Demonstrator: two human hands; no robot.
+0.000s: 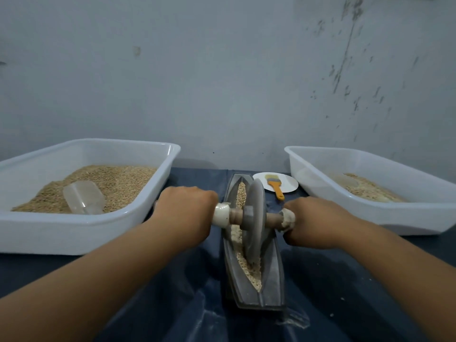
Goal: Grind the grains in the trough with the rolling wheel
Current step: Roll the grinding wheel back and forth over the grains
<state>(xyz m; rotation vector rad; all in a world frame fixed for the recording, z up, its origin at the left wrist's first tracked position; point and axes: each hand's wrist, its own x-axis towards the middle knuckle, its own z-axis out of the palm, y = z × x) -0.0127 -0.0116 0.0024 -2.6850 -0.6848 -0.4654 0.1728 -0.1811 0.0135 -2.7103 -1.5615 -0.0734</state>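
The left hand is curled around one end of the wooden handle, its knuckles up; the right hand grasps the other end the same way; a pale collar sits on the handle just inside each fist. Between the two hands the grey wheel stands upright on edge in the trough, which runs lengthwise away from the person; the grains lie along the groove, both ahead of the wheel and nearer than it, touching its rim. Beyond the left hand and out to its side sits a white tub holding grain and a clear scoop; beyond the right hand a second white tub holds a thinner layer; just past the right hand's knuckles a brush with an orange handle lies on a white plate; a dark blue cloth lies under the forearms.
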